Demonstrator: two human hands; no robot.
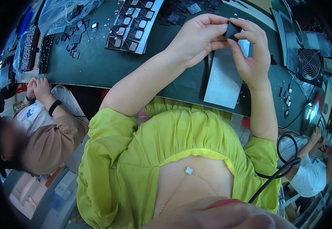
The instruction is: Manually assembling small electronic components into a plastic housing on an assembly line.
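Note:
Both hands are raised over the green table (166, 86) around a small flat black piece (233, 31), which is tilted and partly covered by fingers. My left hand (198, 40) pinches its left side between thumb and fingers. On the other side, my right hand (252, 51) grips it with curved fingertips and thumb. Its exact kind does not show. Below the hands lies a silver metal plate (223, 84), its near end by the table's front edge.
Left of my hands is a panel (129, 32) of square silver modules with red wires. Scattered black pieces (74, 40) and a clear plastic bag (64, 17) lie farther left. More dark pieces (177, 18) are at the back. A fan (310, 65) stands right. Co-workers sit at both sides.

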